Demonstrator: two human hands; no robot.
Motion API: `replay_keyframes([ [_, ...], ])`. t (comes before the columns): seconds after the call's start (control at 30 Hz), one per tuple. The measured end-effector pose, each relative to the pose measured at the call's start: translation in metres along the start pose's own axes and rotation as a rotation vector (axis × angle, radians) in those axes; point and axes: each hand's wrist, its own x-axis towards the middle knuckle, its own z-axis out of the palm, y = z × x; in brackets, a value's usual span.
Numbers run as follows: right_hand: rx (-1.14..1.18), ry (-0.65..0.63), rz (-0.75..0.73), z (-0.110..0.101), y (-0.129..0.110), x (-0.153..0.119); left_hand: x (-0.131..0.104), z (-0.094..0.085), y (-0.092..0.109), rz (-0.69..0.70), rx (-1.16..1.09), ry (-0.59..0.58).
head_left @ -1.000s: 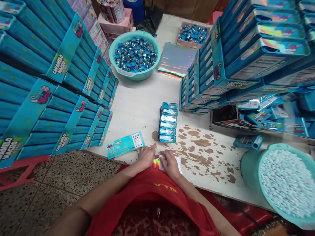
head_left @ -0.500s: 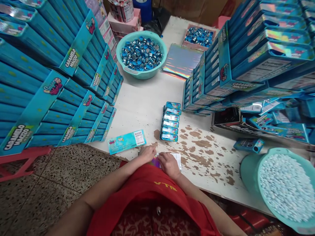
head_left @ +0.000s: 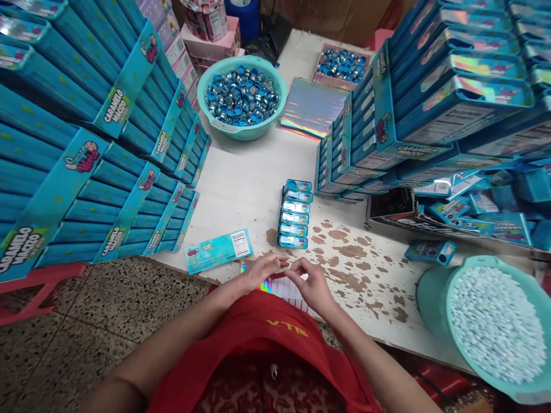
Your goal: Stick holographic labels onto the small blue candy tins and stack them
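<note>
My left hand (head_left: 263,272) and my right hand (head_left: 313,284) meet fingertip to fingertip just above the table's near edge. Right thumb and forefinger are pinched together. The left fingers bend inward toward them; whatever lies between the fingertips is too small to make out. Beneath both hands is a shiny rainbow-coloured sheet (head_left: 282,291) with lines across it, partly covered by them. Left of it lies a flat blue printed carton piece (head_left: 218,251). Beyond my hands, a short row of small blue boxes (head_left: 294,219) stands in a blue tray.
Stacked blue display boxes rise at left (head_left: 81,166) and right (head_left: 413,123). A teal basin (head_left: 241,131) holds small round tins, with a silvery sheet (head_left: 310,106) beside it. A teal bucket (head_left: 434,298) of pale candies and a lone blue box (head_left: 430,251) stand at right.
Both hands have lifted off the sheet and come together at the fingertips. The right hand has turned into a pinch. More of the rainbow-coloured sheet shows; the view has shifted slightly.
</note>
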Motion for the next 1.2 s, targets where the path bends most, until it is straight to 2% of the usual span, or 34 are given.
replay_keyframes([
  [0.07,0.098,0.077,0.050,-0.005,-0.006,0.010,0.004,-0.001,0.009,-0.070,-0.112,-0.040],
  [0.17,0.180,0.202,0.100,-0.004,-0.008,0.029,0.020,-0.010,0.021,-0.145,-0.043,0.010],
  [0.3,0.191,0.371,0.101,-0.001,-0.014,0.068,0.058,-0.039,0.048,-0.046,0.153,0.093],
  [0.43,0.024,0.597,0.021,-0.016,-0.023,0.127,0.107,-0.072,0.084,0.126,0.260,0.176],
  [0.5,-0.013,0.642,0.035,-0.027,-0.025,0.157,0.129,-0.087,0.098,0.182,0.336,0.214],
  [0.6,-0.025,0.636,0.074,-0.039,-0.023,0.193,0.153,-0.100,0.110,0.191,0.447,0.254],
  [0.73,-0.076,0.647,0.067,-0.040,-0.015,0.214,0.172,-0.104,0.108,0.134,0.498,0.279],
  [0.87,-0.102,0.659,0.077,-0.032,-0.010,0.219,0.185,-0.097,0.094,0.057,0.335,0.277],
  [0.93,-0.123,0.679,0.095,-0.030,-0.009,0.220,0.188,-0.092,0.086,-0.023,0.293,0.338],
  [1.07,-0.100,0.690,0.171,-0.032,-0.007,0.219,0.185,-0.083,0.070,-0.198,0.390,0.466],
  [1.13,-0.030,0.642,0.156,-0.032,-0.003,0.217,0.181,-0.080,0.065,-0.205,0.405,0.500],
  [1.2,0.024,0.593,0.093,-0.030,0.001,0.214,0.179,-0.075,0.061,-0.157,0.387,0.555],
])
